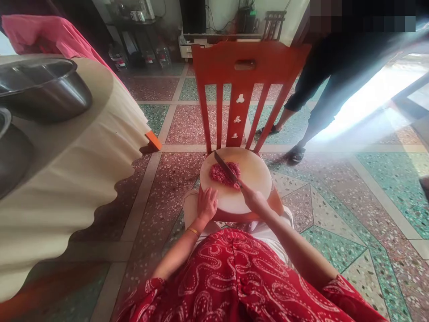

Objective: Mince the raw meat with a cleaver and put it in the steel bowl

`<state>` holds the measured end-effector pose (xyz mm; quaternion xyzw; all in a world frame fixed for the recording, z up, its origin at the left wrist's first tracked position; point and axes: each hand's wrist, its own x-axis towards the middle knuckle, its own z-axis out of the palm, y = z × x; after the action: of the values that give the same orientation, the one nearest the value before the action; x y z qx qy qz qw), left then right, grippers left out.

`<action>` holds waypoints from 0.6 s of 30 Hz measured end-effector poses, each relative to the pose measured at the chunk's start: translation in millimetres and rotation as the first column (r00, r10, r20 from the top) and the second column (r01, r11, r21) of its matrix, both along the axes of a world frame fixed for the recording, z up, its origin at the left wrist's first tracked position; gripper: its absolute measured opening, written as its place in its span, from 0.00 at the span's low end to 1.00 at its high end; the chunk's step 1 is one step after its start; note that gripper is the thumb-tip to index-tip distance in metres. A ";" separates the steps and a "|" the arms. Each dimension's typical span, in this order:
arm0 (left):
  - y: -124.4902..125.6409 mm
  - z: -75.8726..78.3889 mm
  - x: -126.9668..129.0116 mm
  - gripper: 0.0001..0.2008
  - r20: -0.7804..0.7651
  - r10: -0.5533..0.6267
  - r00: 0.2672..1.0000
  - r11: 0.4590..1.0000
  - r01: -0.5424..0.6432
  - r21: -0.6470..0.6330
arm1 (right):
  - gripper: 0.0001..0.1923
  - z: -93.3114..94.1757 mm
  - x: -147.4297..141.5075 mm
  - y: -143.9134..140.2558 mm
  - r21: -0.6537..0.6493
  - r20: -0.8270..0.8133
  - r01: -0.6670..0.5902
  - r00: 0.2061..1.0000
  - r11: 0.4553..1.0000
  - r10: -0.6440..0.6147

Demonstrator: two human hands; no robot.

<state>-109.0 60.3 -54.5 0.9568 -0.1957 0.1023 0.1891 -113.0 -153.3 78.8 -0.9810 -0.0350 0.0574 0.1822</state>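
Observation:
A round, pale cutting board (256, 167) rests on the seat of a red wooden chair (217, 53) in front of me. Minced red meat (219, 175) lies in a flat heap on the board, left of its middle. My right hand (254, 200) is closed round the handle of a kitchen knife (225, 164), whose dark blade slants to the upper left across the meat. My left hand (208, 205) lies with fingers extended on the board's near left edge, apart from the meat and the blade.
At left, a table with a cream cloth (110, 129) carries a large metal pot (50, 89) and another metal vessel (13, 152). A person in dark trousers (318, 89) stands behind the chair at right. Plastic bottles (117, 57) stand on the floor farther back.

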 end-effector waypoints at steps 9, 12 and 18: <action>10.2 2.6 -8.1 0.19 0.004 -0.018 1.000 0.996 0.018 -0.083 | 0.25 -7.4 -1.1 6.2 -0.088 -0.136 -0.095 0.987 0.992 0.083; 13.2 3.8 -8.4 0.19 -0.001 0.006 1.000 0.996 -0.006 -0.086 | 0.26 -3.5 -2.2 5.2 -0.040 -0.016 -0.080 0.997 0.996 0.079; 13.0 4.1 -6.5 0.18 -0.018 -0.020 1.000 0.997 0.018 -0.073 | 0.25 -8.0 -0.1 11.2 -0.052 -0.112 -0.097 0.990 0.994 0.091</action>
<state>-115.5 73.3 -50.4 0.9483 -0.1991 0.0986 0.2265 -113.1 -142.1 70.8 -0.9784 -0.0695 0.1205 0.1529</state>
